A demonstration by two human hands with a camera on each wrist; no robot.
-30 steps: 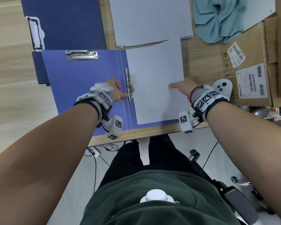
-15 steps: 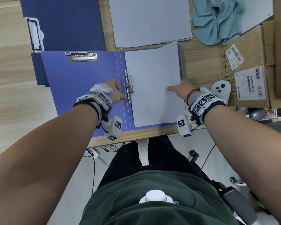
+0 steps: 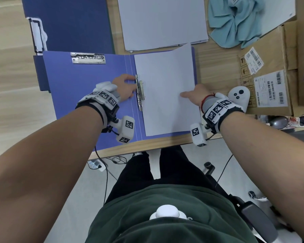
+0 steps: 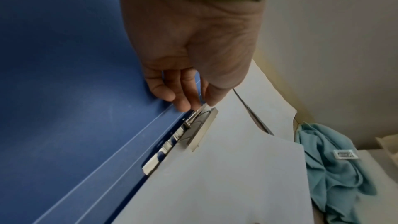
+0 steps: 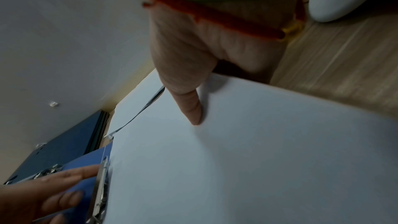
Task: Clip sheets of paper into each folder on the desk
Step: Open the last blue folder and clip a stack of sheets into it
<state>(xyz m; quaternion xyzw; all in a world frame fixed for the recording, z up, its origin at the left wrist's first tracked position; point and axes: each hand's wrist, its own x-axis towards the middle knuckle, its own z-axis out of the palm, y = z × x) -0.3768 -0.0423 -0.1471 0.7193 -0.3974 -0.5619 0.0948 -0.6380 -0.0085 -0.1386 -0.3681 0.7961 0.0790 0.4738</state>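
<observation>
Fingers (image 4: 183, 94) and thumb of the left hand (image 3: 125, 88) pinch the far end of the silver metal spring clip (image 3: 140, 92) on the spine of the periwinkle-blue open folder (image 3: 88, 88). The right hand (image 3: 198, 97) holds the white sheet of paper (image 3: 165, 85) by its right edge, with the thumb flat on top and the fingers hidden beneath. The sheet lies on the folder's right half, its left edge at the clip. Beyond, on the wooden bench (image 3: 216, 67), lie a stack of white paper (image 3: 161, 21) and a dark blue folder (image 3: 68, 23).

A crumpled teal cloth (image 3: 235, 23) lies at the far right. Nearer stands a cardboard box (image 3: 277, 55) with barcode labels (image 3: 270, 88), a white remote (image 3: 239, 96) just beside it. A power strip (image 3: 95, 164) lies on the floor.
</observation>
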